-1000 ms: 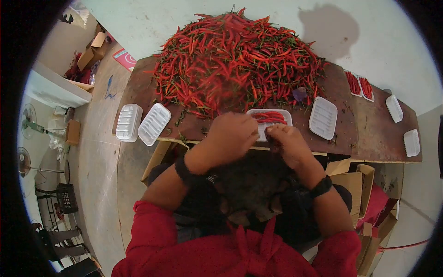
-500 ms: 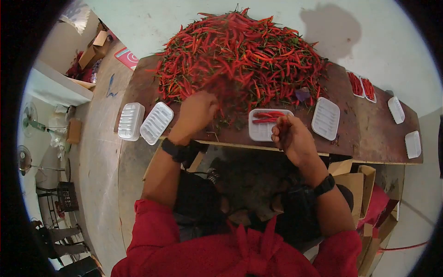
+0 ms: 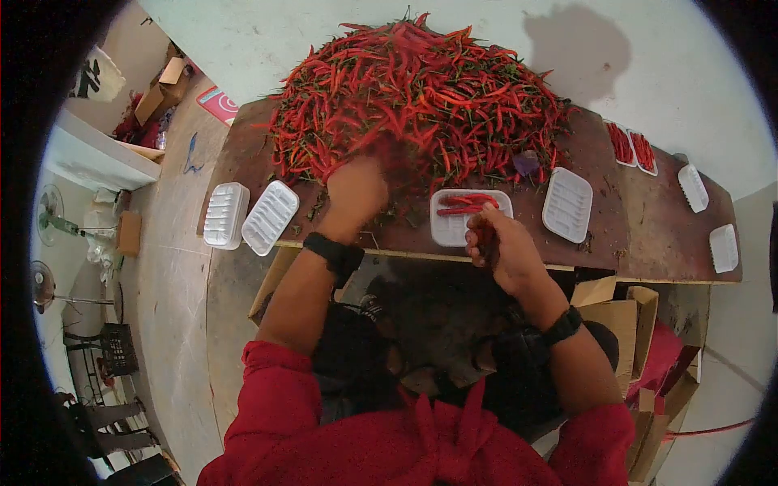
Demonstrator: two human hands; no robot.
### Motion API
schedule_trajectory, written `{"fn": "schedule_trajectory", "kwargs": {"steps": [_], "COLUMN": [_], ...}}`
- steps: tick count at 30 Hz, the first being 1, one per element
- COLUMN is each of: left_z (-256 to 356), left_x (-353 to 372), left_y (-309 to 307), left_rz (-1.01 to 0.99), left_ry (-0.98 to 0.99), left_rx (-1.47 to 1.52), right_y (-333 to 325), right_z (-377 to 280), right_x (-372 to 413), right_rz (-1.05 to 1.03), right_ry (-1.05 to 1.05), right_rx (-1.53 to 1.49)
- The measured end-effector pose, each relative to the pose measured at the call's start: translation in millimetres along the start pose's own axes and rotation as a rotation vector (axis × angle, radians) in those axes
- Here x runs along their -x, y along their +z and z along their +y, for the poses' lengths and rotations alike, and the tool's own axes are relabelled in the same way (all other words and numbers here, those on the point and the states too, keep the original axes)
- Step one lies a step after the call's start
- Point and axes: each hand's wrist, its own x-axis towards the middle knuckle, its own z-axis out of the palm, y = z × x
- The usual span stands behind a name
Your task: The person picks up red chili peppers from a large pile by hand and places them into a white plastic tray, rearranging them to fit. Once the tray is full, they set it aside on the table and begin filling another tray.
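A large heap of red chillies [image 3: 421, 89] with green stems covers the back of the brown table. My left hand [image 3: 356, 193] is at the heap's front edge; its fingers are blurred among the chillies. Near the table's front edge, my right hand [image 3: 506, 249] is curled closed beside a white tray [image 3: 447, 232]. What it holds, if anything, is too dark to make out. A few red chillies [image 3: 468, 204] lie in that tray. One white tray [image 3: 567, 205] sits to its right.
At the left are a white tray [image 3: 271, 217] and a stack of trays [image 3: 225, 215]. Two chilli-filled trays [image 3: 644, 151] stand at the back right, with two more white trays [image 3: 724, 249] farther right. Cardboard boxes [image 3: 612, 320] are below the table.
My left hand has moved slightly right and farther into the heap's edge. My right hand has shifted a little left and down, its fingers curled lower. The whole view has shifted slightly.
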Motion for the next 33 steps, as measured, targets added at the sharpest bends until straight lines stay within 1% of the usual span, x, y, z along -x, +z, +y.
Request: {"fn": "schedule_trajectory", "kwargs": {"steps": [2,3,5,6,8,9,11,13,15,17,18,20,21,23,24,26,27,29,30,32,33], "left_z": [-6,-5,-3,-2,1,2,2,-1,-5,-12,-11,-10,-9,-3,4,23,33,48,50,51,47], "left_x": [0,1,4,4,5,4,2,1,-1,-2,-2,2,4,13,19,32,38,47,47,48,45], "left_y": [-2,-5,-15,-15,-12,-8,3,13,11,1,-5,-19,-24,-31,-35,-43,-49,-57,-56,-53,-48], "left_rz": [-0.037,-0.039,-0.09,-0.091,-0.006,-0.006,0.046,0.048,0.049,-0.057,-0.058,-0.205,-0.205,-0.32,-0.32,-0.407,-0.407,-0.602,-0.598,-0.492,-0.491], "left_ry": [0.041,0.043,-0.034,-0.033,-0.022,-0.023,0.028,0.025,0.027,0.01,0.01,-0.043,-0.044,0.0,-0.001,0.111,0.111,0.169,0.167,0.151,0.151], "left_rx": [0.115,0.113,0.23,0.228,0.114,0.115,0.028,0.053,0.072,0.319,0.318,0.547,0.546,0.799,0.8,0.947,0.948,0.993,0.995,1.009,1.009], "right_y": [0,-1,-2,-2,-3,-3,-3,-1,-1,-1,-2,-2,-2,0,3,7,9,12,13,11,5], "right_z": [2,4,7,8,9,10,10,8,9,10,10,12,14,16,16,18,19,20,19,21,25], "right_x": [0,-1,-3,-3,-5,-6,-5,-4,-4,-5,-5,-7,-9,-10,-9,-9,-9,-8,-7,-7,-10], "right_rz": [0.007,-0.011,-0.028,-0.044,-0.06,-0.062,-0.063,-0.036,-0.035,-0.033,-0.046,-0.063,-0.075,-0.087,-0.079,-0.069,-0.045,-0.021,-0.024,-0.026,-0.038], "right_ry": [-0.002,0.006,0.015,0.022,0.029,0.025,0.022,0.028,0.031,0.032,0.025,0.02,0.014,0.009,0.022,0.036,0.061,0.089,0.094,0.102,0.079], "right_rx": [0.008,0.02,0.027,0.03,0.035,0.047,0.062,0.077,0.076,0.073,0.087,0.099,0.113,0.128,0.144,0.16,0.117,0.077,0.054,0.029,0.1]}}
